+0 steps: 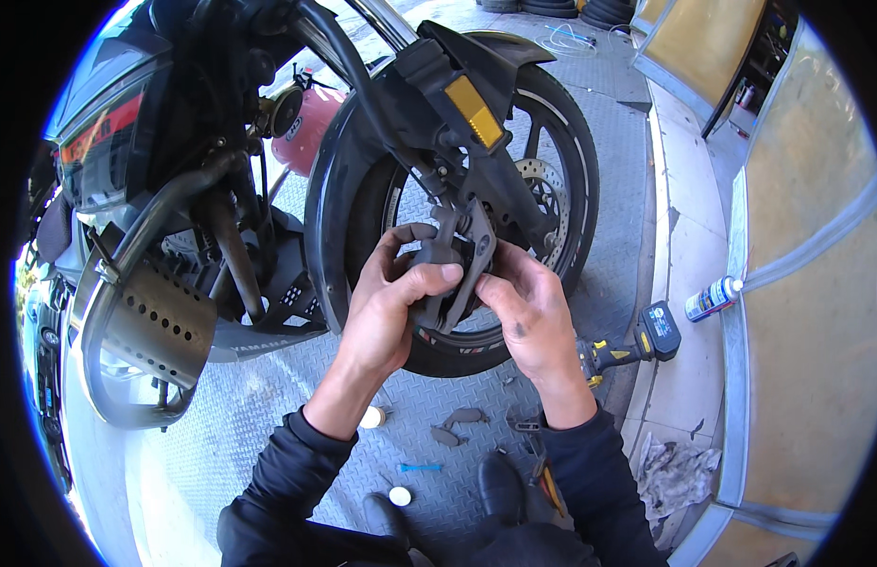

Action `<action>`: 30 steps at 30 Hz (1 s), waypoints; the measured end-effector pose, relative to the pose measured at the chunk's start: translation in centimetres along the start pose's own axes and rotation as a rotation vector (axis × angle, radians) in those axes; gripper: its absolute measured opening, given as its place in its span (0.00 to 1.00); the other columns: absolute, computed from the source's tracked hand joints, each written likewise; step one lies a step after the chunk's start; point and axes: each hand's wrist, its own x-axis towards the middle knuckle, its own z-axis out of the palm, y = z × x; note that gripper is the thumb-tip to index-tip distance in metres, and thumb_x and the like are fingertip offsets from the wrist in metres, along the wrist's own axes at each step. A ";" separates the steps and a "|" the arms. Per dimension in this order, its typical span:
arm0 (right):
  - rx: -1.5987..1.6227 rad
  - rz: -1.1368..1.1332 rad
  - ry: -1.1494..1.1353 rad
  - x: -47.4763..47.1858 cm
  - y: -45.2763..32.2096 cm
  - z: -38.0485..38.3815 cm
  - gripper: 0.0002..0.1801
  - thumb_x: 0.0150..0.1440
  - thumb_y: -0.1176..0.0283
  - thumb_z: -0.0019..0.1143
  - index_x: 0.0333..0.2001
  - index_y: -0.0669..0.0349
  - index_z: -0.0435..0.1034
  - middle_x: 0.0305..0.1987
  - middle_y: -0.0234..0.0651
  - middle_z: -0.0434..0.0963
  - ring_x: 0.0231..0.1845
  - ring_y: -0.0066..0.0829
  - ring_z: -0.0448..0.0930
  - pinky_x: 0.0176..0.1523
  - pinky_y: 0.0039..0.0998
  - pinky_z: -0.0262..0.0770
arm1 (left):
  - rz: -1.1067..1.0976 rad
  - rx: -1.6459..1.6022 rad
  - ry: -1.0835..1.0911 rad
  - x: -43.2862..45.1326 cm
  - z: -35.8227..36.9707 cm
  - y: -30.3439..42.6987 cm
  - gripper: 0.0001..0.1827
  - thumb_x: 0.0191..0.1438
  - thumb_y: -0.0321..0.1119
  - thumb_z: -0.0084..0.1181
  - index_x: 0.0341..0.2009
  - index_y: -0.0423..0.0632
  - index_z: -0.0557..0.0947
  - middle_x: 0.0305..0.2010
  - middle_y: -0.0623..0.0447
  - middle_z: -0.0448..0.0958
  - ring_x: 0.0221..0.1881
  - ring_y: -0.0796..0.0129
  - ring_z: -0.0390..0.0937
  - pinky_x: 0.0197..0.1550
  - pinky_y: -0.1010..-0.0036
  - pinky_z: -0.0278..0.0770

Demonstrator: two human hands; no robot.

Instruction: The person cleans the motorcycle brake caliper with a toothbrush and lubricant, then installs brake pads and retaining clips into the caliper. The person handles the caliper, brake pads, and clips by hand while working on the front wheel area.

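Note:
A dark metal brake caliper (438,255) is held between my two hands, in front of the motorcycle's front wheel (587,170). My left hand (396,290) grips the caliper body, its thumb lying across the front. On the other side, my right hand (527,305) pinches the flat grey bracket (474,266) with thumb and fingers. A black hose (367,92) runs down the fork towards the caliper. The perforated brake disc (541,177) shows at the wheel's hub. Two dark brake pads (468,415) lie on the floor below my hands. My fingers hide part of the caliper.
A cordless power tool (633,347), a spray can (713,299) and a crumpled rag (676,471) lie to the right. On the tread-plate floor are a white lid (400,496), a small pot (372,417), a blue brush (420,468) and pliers (527,425). A curved metal crash bar (91,354) juts out left.

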 end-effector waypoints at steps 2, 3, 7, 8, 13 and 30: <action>-0.023 -0.024 0.014 -0.1 0.0 0.2 0.30 0.62 0.72 0.60 0.64 0.80 0.64 0.51 0.43 0.81 0.49 0.23 0.81 0.54 0.26 0.80 | 0.011 0.016 0.001 -0.1 0.1 -0.2 0.40 0.48 0.35 0.73 0.62 0.36 0.68 0.49 0.42 0.77 0.46 0.61 0.82 0.53 0.70 0.82; -0.016 -0.027 0.020 -0.1 0.2 0.2 0.30 0.62 0.72 0.61 0.63 0.80 0.64 0.51 0.42 0.81 0.49 0.23 0.81 0.53 0.26 0.80 | 0.017 0.022 0.004 -0.2 0.0 -0.3 0.40 0.48 0.35 0.73 0.63 0.37 0.68 0.49 0.42 0.77 0.46 0.61 0.82 0.54 0.70 0.81; 0.013 -0.030 0.035 0.1 0.8 0.4 0.29 0.59 0.73 0.64 0.61 0.79 0.66 0.48 0.39 0.81 0.45 0.20 0.80 0.50 0.24 0.79 | 0.037 0.004 -0.013 -0.4 -0.4 -0.7 0.40 0.50 0.35 0.72 0.64 0.39 0.68 0.50 0.43 0.77 0.49 0.63 0.80 0.57 0.70 0.78; 0.020 -0.028 0.036 0.1 0.9 0.5 0.29 0.58 0.74 0.64 0.60 0.78 0.67 0.48 0.39 0.81 0.45 0.19 0.80 0.50 0.24 0.79 | 0.046 -0.001 -0.025 -0.5 -0.5 -0.8 0.39 0.51 0.35 0.72 0.64 0.39 0.68 0.51 0.43 0.76 0.50 0.63 0.80 0.58 0.70 0.78; -0.023 -0.001 0.011 0.3 0.1 0.6 0.30 0.57 0.75 0.65 0.60 0.78 0.67 0.47 0.39 0.81 0.43 0.18 0.80 0.47 0.22 0.79 | 0.066 -0.063 -0.098 -0.2 -1.5 -1.4 0.38 0.55 0.37 0.69 0.66 0.40 0.67 0.54 0.45 0.76 0.53 0.65 0.78 0.59 0.72 0.76; 0.141 -0.120 0.091 -0.4 1.9 0.5 0.33 0.62 0.73 0.64 0.65 0.82 0.65 0.57 0.44 0.81 0.53 0.24 0.81 0.60 0.26 0.77 | -0.343 -0.431 -0.377 0.0 -4.2 -5.0 0.46 0.71 0.72 0.33 0.66 0.37 0.71 0.53 0.37 0.81 0.49 0.49 0.83 0.55 0.54 0.82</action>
